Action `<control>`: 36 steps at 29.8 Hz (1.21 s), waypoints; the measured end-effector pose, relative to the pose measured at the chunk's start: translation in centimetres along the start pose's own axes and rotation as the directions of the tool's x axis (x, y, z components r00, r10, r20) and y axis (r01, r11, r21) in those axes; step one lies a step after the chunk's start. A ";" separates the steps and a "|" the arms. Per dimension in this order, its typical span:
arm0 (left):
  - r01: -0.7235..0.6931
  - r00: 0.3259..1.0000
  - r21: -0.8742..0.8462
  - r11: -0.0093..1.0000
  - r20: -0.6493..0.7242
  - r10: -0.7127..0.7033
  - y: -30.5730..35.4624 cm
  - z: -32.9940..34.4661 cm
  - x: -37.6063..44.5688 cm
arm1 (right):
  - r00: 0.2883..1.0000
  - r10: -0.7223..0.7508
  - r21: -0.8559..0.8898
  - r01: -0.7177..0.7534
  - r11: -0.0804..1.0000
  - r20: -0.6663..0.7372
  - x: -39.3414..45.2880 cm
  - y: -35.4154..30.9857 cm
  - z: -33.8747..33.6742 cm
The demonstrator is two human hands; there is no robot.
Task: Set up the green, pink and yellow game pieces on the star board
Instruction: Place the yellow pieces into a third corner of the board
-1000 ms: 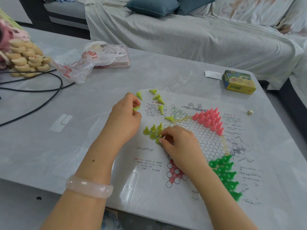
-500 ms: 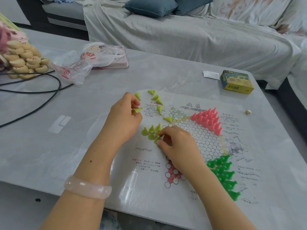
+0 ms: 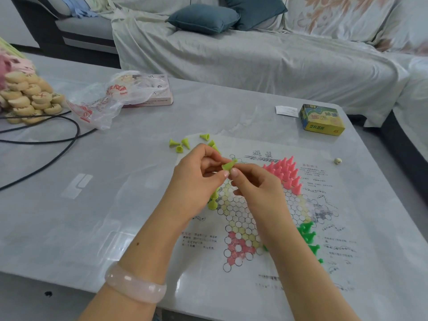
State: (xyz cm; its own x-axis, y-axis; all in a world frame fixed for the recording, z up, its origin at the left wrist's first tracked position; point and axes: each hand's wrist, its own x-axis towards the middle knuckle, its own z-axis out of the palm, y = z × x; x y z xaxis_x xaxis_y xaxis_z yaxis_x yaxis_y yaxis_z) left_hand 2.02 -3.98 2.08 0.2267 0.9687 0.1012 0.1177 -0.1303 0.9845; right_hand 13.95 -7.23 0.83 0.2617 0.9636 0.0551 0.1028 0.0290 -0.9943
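Glossy table [image 3: 129, 181] (plastic pieces [image 3: 283, 172])

Soft daylight is washing over everything pretty evenly, so shadows are staying faint. The glossy table [image 3: 97, 218] is throwing pale glare in the lower middle of the frame. Wide-angle bending is curving the sofa [image 3: 254, 61] along the top, and the frame edges are looking slightly soft.
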 end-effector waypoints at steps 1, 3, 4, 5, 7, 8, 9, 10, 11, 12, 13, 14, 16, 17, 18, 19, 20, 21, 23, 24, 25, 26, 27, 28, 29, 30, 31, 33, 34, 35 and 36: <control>-0.017 1.000 0.024 1.000 -0.019 0.018 0.0 0.2 0.0 | 1.000 0.006 0.028 -0.006 1.000 -0.013 0.0 -0.1 -0.1; -0.052 0.996 0.126 0.991 -0.060 0.059 0.0 0.7 0.1 | 0.999 0.025 0.079 -0.022 0.997 -0.027 0.0 -0.1 -0.1; -0.070 0.993 0.190 0.979 -0.078 0.086 0.0 0.9 0.0 | 0.999 0.034 0.099 -0.030 0.995 -0.033 0.0 -0.1 -0.1; -0.091 0.989 0.254 0.963 -0.091 0.117 0.0 1.2 -0.1 | 0.998 0.043 0.118 -0.038 0.992 -0.042 0.0 -0.2 0.0; -0.128 0.978 0.364 0.922 -0.110 0.179 0.1 1.7 -0.4 | 0.996 0.062 0.146 -0.052 0.988 -0.064 0.2 -0.2 0.1; -0.138 0.973 0.396 0.908 -0.119 0.200 0.1 2.0 -0.5 | 0.995 0.067 0.155 -0.056 0.986 -0.073 0.3 -0.2 0.1; -0.140 0.970 0.405 0.904 -0.126 0.207 0.1 2.1 -0.5 | 0.995 0.070 0.159 -0.057 0.986 -0.077 0.4 -0.3 0.1; -0.136 0.971 0.394 0.909 -0.129 0.201 0.2 2.2 -0.5 | 0.994 0.071 0.162 -0.057 0.985 -0.079 0.4 -0.4 0.1; -0.131 0.973 0.370 0.920 -0.130 0.191 0.2 2.1 -0.4 | 0.994 0.071 0.165 -0.057 0.985 -0.083 0.5 -0.5 0.1; -0.125 0.975 0.348 0.929 -0.131 0.181 0.3 2.0 -0.4 | 0.993 0.075 0.175 -0.058 0.983 -0.092 0.6 -0.7 0.1; -0.120 0.975 0.337 0.934 -0.138 0.175 0.4 1.8 -0.3 | 0.991 0.083 0.192 -0.060 0.979 -0.109 0.7 -0.8 -0.1; -0.107 0.973 0.332 0.937 -0.161 0.168 0.6 1.4 -0.2 | 0.987 0.091 0.211 -0.062 0.975 -0.131 0.8 -0.9 -0.4; -0.040 0.959 0.330 0.943 -0.252 0.128 0.6 0.1 0.6 | 0.980 0.097 0.237 -0.054 0.970 -0.174 1.0 -1.1 -0.9; 0.013 0.948 0.357 0.934 -0.301 0.102 0.3 -0.8 1.2 | 0.977 0.099 0.251 -0.050 0.967 -0.187 1.1 -1.2 -1.2; 0.073 0.936 0.418 0.906 -0.343 0.083 -0.2 -1.7 2.0 | 0.976 0.101 0.269 -0.047 0.962 -0.193 1.2 -1.3 -1.4; 0.135 0.926 0.504 0.853 -0.371 0.072 -0.8 -2.3 3.0 | 0.975 0.104 0.285 -0.045 0.957 -0.195 1.3 -1.4 -1.7; 0.192 0.923 0.595 0.781 -0.380 0.062 -1.6 -2.8 4.1 | 0.975 0.106 0.294 -0.045 0.955 -0.194 1.4 -1.5 -1.8; 0.231 0.930 0.680 0.695 -0.364 0.047 -2.4 -3.1 5.2 | 0.975 0.108 0.297 -0.048 0.954 -0.192 1.4 -1.5 -1.9; 0.233 0.962 0.834 0.500 -0.272 0.004 -3.9 -3.3 7.1 | 0.976 0.111 0.301 -0.051 0.952 -0.186 1.5 -1.6 -1.9; 0.206 0.977 0.892 0.402 -0.214 -0.025 -4.4 -3.4 8.0 | 0.976 0.114 0.307 -0.052 0.950 -0.186 1.5 -1.7 -2.0; 0.167 0.986 0.933 0.320 -0.158 -0.053 -4.9 -3.5 8.8 | 0.975 0.117 0.311 -0.054 0.949 -0.188 1.6 -1.7 -2.1; 0.122 0.992 0.958 0.261 -0.107 -0.070 -5.2 -3.7 9.5 | 0.975 0.120 0.310 -0.057 0.949 -0.188 1.7 -1.7 -2.3; 0.078 0.995 0.971 0.226 -0.062 -0.075 -5.4 -3.9 10.2 | 0.975 0.123 0.306 -0.062 0.950 -0.184 1.8 -1.8 -2.4; 0.035 0.997 0.975 0.217 -0.019 -0.076 -5.5 -4.1 10.7 | 0.976 0.125 0.300 -0.067 0.952 -0.181 1.9 -1.8 -2.5; -0.011 0.997 0.974 0.228 0.028 -0.072 -5.5 -4.1 11.2 | 0.976 0.127 0.294 -0.071 0.953 -0.178 2.0 -1.7 -2.6; -0.057 0.995 0.969 0.241 0.074 -0.063 -5.6 -4.0 11.5 | 0.976 0.130 0.289 -0.075 0.955 -0.176 2.0 -1.7 -2.7; -0.094 0.993 0.964 0.247 0.108 -0.046 -5.6 -3.8 11.5 | 0.976 0.134 0.282 -0.080 0.956 -0.175 2.1 -1.6 -2.8; -0.095 0.995 0.959 0.267 0.098 0.001 -5.8 -3.2 11.1 | 0.976 0.142 0.268 -0.094 0.959 -0.168 2.2 -1.5 -2.8; -0.076 0.997 0.958 0.276 0.071 0.026 -5.9 -3.0 10.7 | 0.976 0.145 0.262 -0.098 0.960 -0.164 2.2 -1.5 -2.8; -0.066 0.997 0.958 0.279 0.053 0.054 -6.1 -2.9 10.3 | 0.976 0.144 0.252 -0.100 0.962 -0.162 2.1 -1.5 -2.8; -0.064 0.996 0.956 0.286 0.044 0.076 -6.3 -2.8 10.0 | 0.977 0.142 0.239 -0.102 0.966 -0.159 2.1 -1.5 -2.8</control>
State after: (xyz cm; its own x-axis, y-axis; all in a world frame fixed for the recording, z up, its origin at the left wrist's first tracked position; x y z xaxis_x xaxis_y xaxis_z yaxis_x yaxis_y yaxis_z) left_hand 0.79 7.09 -2.68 0.2769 0.9458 0.1697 0.9437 -0.3010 0.1373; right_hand 17.01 -6.02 2.69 0.4232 0.9031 -0.0728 -0.1562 -0.0065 -0.9877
